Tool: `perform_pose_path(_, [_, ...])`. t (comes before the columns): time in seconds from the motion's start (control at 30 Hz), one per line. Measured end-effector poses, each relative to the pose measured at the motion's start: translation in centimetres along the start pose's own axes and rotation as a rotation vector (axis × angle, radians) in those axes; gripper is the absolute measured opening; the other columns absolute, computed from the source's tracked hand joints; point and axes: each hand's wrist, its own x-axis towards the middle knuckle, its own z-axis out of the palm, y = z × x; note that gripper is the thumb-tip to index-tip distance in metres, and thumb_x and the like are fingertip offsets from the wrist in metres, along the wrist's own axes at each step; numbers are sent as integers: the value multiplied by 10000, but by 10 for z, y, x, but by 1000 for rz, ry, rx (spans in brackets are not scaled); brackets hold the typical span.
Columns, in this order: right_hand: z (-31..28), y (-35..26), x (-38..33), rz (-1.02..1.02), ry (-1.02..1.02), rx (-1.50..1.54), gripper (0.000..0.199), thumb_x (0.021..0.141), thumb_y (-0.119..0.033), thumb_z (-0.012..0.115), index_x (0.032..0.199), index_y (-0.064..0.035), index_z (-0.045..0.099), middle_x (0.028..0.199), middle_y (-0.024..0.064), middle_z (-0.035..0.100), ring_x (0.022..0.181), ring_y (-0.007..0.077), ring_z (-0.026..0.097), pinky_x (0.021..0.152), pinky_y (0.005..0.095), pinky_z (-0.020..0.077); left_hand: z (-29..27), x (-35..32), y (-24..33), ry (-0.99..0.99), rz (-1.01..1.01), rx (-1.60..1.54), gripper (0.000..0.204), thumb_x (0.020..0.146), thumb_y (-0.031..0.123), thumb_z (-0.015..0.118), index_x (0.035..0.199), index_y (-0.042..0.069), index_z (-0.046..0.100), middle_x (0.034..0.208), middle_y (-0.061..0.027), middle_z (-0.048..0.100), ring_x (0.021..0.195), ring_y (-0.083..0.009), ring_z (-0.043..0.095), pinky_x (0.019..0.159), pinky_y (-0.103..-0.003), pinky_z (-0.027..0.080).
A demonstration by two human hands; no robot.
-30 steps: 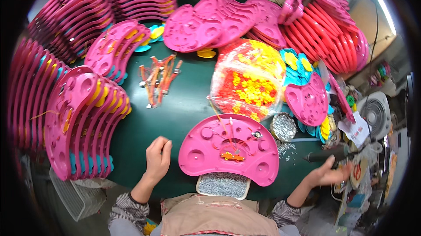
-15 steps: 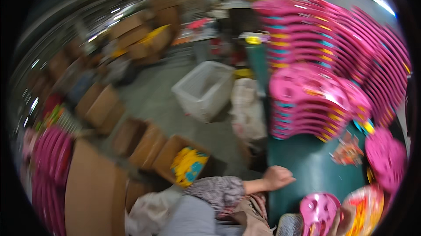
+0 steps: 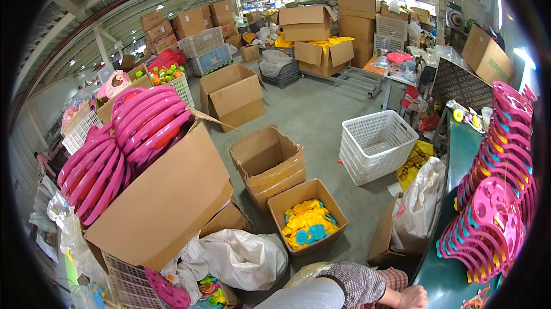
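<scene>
A: Where is the left hand (image 3: 414, 297)?

B: Low in the view, at about five o'clock, resting loosely curled on the edge of the dark green surface (image 3: 453, 274), gripping nothing that I can see. The right hand is out of view, so I cannot tell its state.

A: What sits closest to it?

B: The row of pink moulded plastic toy trays (image 3: 491, 223) standing on edge on the surface, just beyond the hand at about three o'clock. They look light and rigid, with smooth, slightly slippery faces; I'd judge the curved outer rim the best place to take hold, one tray at a time.

A: And further off?

B: On the floor at six o'clock, an open cardboard box of yellow and blue plastic pieces (image 3: 308, 223). Beyond it a white plastic mesh basket (image 3: 376, 143). At nine o'clock, a large cardboard box packed with pink trays (image 3: 138, 159). Stacked brown cartons (image 3: 321, 24) fill the far end at twelve
</scene>
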Motion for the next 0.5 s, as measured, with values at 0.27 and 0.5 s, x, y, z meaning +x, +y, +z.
perform_pose_path(0.27, [61,11,70,175,-217,1,145,989,-12,689,1131,13,689,1041,65,716,925,145,655,871,298,547,-50,11,17,16,-176,-32,274,812,392,741,795,134,649,713,-59,646,597,-289,644,542,-462,525])
perform_pose_path(0.5, [119,62,141,297,-512,-80,177,1009,-73,695,1171,-1,703,990,72,739,898,143,679,824,289,545,-136,5,-29,79,-348,-44,265,821,387,734,805,134,656,724,-64,652,626,-301,652,568,-467,531])
